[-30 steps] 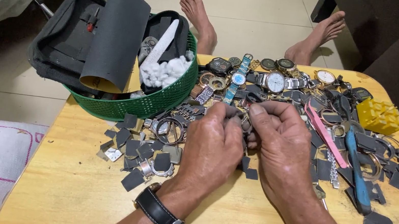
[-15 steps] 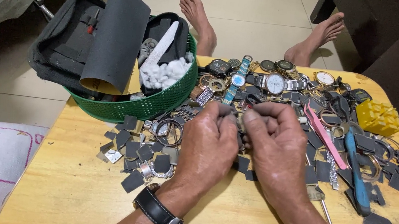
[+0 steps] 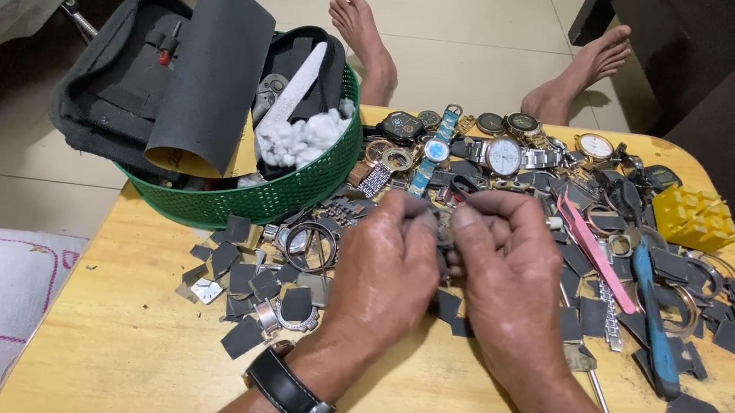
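Head view, looking down on a pale wooden tabletop [image 3: 129, 364] with rounded corners. Left hand [image 3: 383, 270] and right hand [image 3: 509, 282] side by side at centre, knuckles up, fingertips pinched together on a small dark metal watch part [image 3: 443, 231], mostly hidden between them; both grips closed tight on it, just above the clutter. Black leather watch strap [image 3: 299, 399] with a steel buckle on the left wrist.

Around the hands: flat dark grey sandpaper scraps [image 3: 249, 276], matte and squarish, mixed with shiny round watch cases and metal link bands [image 3: 451, 147]. To the right, a pink plastic tweezer [image 3: 594, 246], a blue-handled tool [image 3: 656, 316] and a yellow ridged plastic block [image 3: 693, 216]. At upper left, a green perforated plastic basket [image 3: 273, 204] overhanging the tabletop edge, filled with a rolled grey sandpaper sheet [image 3: 210, 72], white cotton balls [image 3: 300, 141] and a black fabric pouch [image 3: 115, 79].

Bare wood only along the near edge and lower left. Two bare feet [image 3: 366, 36] on the tiled floor beyond the far edge.
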